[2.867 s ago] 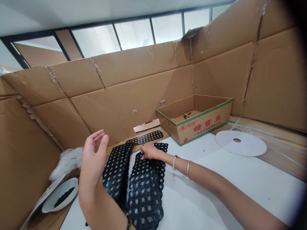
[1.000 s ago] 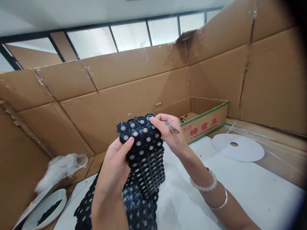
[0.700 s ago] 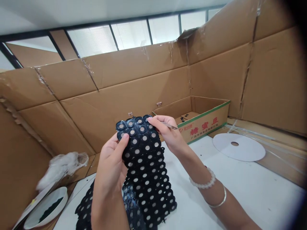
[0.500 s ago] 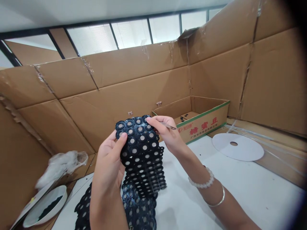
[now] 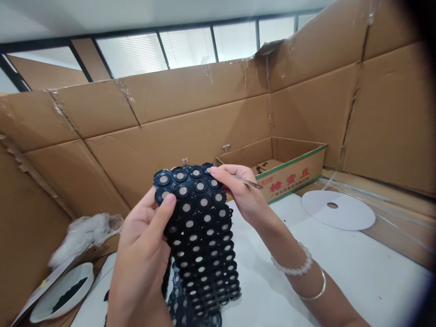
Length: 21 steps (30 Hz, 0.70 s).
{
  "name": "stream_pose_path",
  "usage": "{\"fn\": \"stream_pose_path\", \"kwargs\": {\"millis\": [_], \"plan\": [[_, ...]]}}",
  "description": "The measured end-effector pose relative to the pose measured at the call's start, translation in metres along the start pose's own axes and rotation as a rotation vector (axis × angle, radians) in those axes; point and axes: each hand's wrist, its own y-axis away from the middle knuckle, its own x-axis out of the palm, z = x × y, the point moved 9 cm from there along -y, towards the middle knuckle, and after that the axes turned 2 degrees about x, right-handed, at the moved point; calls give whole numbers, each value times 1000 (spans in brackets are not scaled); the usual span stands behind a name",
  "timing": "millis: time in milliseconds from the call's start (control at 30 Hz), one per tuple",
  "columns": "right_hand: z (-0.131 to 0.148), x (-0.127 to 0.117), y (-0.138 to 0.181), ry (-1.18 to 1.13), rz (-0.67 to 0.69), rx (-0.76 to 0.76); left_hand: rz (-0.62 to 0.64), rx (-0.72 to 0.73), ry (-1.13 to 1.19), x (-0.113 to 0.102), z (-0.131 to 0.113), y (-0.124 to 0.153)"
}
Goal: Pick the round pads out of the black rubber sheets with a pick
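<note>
A long black sheet of joined rings [image 5: 197, 222], each with a pale grey round centre, hangs raised in front of me. My left hand [image 5: 143, 240] pinches its left edge near the top, thumb on the front and fingers behind. My right hand [image 5: 240, 186] is closed at the upper right corner, its thumb on a ring there. A slim metal tool [image 5: 250, 182] sticks out of my right hand to the right; its other end is hidden. The lower part of the sheet hangs towards more black ringed material [image 5: 179, 304] on the white table [image 5: 272, 281].
A cardboard box [image 5: 293, 175] with red print and a few small black rings inside stands behind my right hand. A white disc [image 5: 354, 211] with a centre hole lies right. At left are a white bowl [image 5: 86, 281] with dark contents and crumpled plastic [image 5: 85, 236]. Cardboard walls [image 5: 190, 118] surround the table.
My left hand has moved left and slightly down, and the sheet's top looks wider and nearer. More of its length hangs straight. The metal tool reaches further right.
</note>
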Motion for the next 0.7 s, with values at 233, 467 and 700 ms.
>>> {"fn": "stream_pose_path", "kwargs": {"millis": [233,467,700], "plan": [[42,-14,28,236,-378,-278,-156,239,-356,0,-19,13],[24,16,17,442,-131,-225,36,-82,280,40,48,-18],[35,-5,12,482,-217,-352,13,-403,432,36,54,-17]]}}
